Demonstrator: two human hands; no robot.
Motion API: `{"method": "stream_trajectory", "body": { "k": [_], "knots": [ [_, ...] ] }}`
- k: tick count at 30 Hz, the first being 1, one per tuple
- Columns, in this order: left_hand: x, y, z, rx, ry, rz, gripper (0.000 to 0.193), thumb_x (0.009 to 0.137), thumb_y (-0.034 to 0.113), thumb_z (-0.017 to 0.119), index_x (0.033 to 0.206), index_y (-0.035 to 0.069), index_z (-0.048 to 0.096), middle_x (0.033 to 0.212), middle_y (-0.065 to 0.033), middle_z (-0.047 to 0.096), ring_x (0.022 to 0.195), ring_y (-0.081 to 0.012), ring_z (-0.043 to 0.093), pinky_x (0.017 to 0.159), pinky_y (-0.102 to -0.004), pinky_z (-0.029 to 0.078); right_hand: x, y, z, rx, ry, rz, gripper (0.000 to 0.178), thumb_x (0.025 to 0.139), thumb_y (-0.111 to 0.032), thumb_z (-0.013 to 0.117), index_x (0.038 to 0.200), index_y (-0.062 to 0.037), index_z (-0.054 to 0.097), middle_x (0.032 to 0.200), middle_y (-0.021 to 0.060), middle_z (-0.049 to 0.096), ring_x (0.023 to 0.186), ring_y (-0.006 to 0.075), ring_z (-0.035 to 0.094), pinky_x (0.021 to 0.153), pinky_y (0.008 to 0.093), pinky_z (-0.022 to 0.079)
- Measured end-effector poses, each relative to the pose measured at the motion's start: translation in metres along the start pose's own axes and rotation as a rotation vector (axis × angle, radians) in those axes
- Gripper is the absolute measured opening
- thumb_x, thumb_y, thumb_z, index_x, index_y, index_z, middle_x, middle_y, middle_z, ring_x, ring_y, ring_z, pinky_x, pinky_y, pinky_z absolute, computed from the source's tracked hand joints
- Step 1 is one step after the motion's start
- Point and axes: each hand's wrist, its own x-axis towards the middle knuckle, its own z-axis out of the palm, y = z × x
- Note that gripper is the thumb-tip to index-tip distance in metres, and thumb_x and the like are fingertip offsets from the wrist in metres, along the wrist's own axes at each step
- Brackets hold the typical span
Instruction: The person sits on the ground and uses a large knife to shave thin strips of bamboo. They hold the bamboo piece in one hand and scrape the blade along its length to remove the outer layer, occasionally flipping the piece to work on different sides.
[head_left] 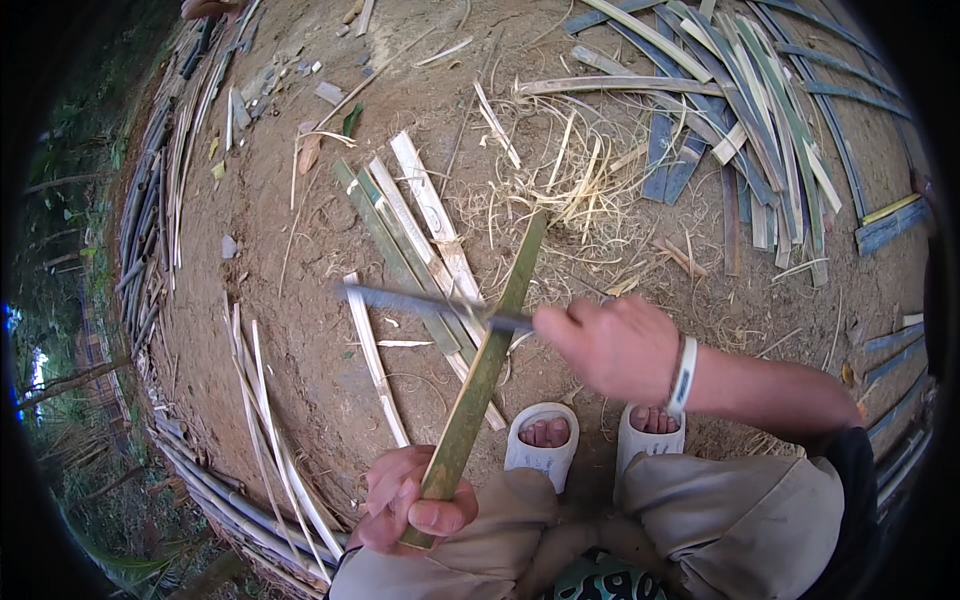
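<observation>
My left hand (415, 505) is closed around the near end of a flat green bamboo strip (470, 400), which slants up and away from me. In my right hand (615, 345) is a knife (400, 300), its long dark blade pointing left and smeared by motion. Knife and strip cross about midway along the strip; whether the edge bites into it I cannot tell. On the ground beyond them lie several split bamboo strips (425, 200), some pale and some green-backed. A pale strip (375, 355) lies just left of these.
Thin curled shavings (590, 190) litter the dirt ahead. A heap of bamboo slats (740, 90) spreads at the far right. Bamboo poles (150, 200) line the left edge, with long pale strips (265, 410) nearer. My sandalled feet (545, 440) are close below the knife.
</observation>
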Motion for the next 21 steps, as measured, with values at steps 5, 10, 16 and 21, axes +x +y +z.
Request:
{"method": "stream_trajectory", "body": {
  "k": [5,10,16,21],
  "knots": [
    [-0.006,0.001,0.005,0.031,0.022,-0.041,0.021,0.095,0.013,0.049,0.1,-0.007,0.043,0.059,-0.0074,0.047,0.039,-0.0143,0.043,0.035,-0.0286,0.033,0.005,0.027,0.013,-0.009,-0.074,0.078,0.017,0.09,-0.011,0.049,0.105,-0.009,0.043,0.071,0.0164,0.062,0.057,0.0363,0.065,0.049,0.0461,0.052],
    [-0.015,-0.005,0.004,0.154,0.102,-0.065,0.023,0.096,0.015,0.049,0.101,-0.008,0.044,0.06,-0.0075,0.047,0.04,-0.0141,0.043,0.036,-0.0282,0.032,0.018,0.047,0.02,-0.039,-0.114,0.174,0.017,0.088,-0.013,0.051,0.101,-0.0104,0.041,0.066,0.0163,0.058,0.058,0.0392,0.062,0.051,0.0516,0.049],
    [-0.026,-0.022,0.002,0.22,0.152,-0.039,0.026,0.099,0.017,0.05,0.102,-0.008,0.046,0.06,-0.0076,0.047,0.04,-0.0138,0.043,0.037,-0.0277,0.032,0.029,0.108,0.039,-0.045,-0.139,0.312,0.019,0.087,-0.008,0.051,0.102,-0.0064,0.04,0.068,0.0194,0.06,0.062,0.0428,0.062,0.059,0.0518,0.051],
    [-0.015,-0.021,-0.008,0.271,0.05,-0.115,0.025,0.099,0.018,0.048,0.101,-0.007,0.046,0.057,-0.0073,0.047,0.039,-0.0138,0.044,0.037,-0.0275,0.033,0.019,0.124,0.046,-0.1,-0.133,0.365,0.023,0.087,-0.007,0.05,0.109,-0.0036,0.044,0.07,0.0209,0.063,0.067,0.042,0.066,0.062,0.0504,0.053]
  ]
}}
